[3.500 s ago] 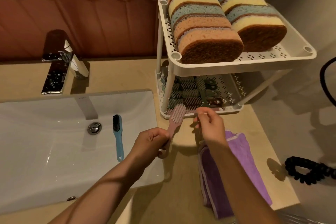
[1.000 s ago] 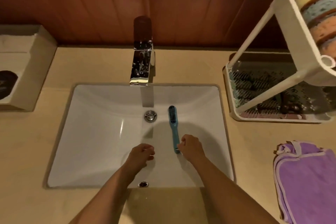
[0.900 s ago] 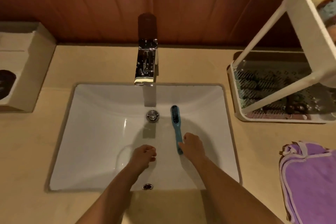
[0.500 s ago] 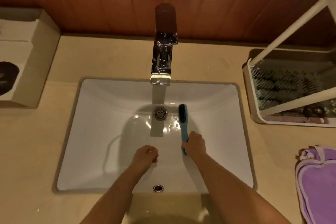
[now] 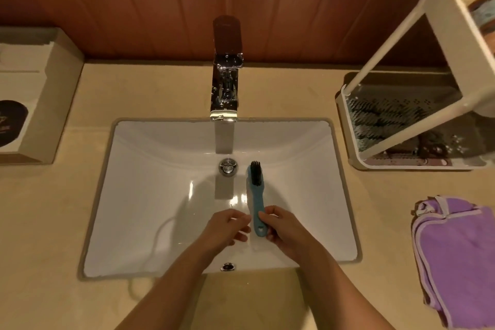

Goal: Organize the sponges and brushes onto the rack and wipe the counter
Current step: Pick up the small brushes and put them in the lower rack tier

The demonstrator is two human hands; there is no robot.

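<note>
The blue brush is held over the white sink by its handle end, gripped in the fingers of the right hand, with its dark bristles pointed toward the drain. The left hand is kept just beside the handle, loosely curled and holding nothing. At the right, the rack is seen on the counter, with what appear to be brushes on its lower shelf. A purple cloth is laid near it.

I see the sink set in the counter, the tap behind it — a box at far left, the rack at right, a cloth in front of the rack.
</note>
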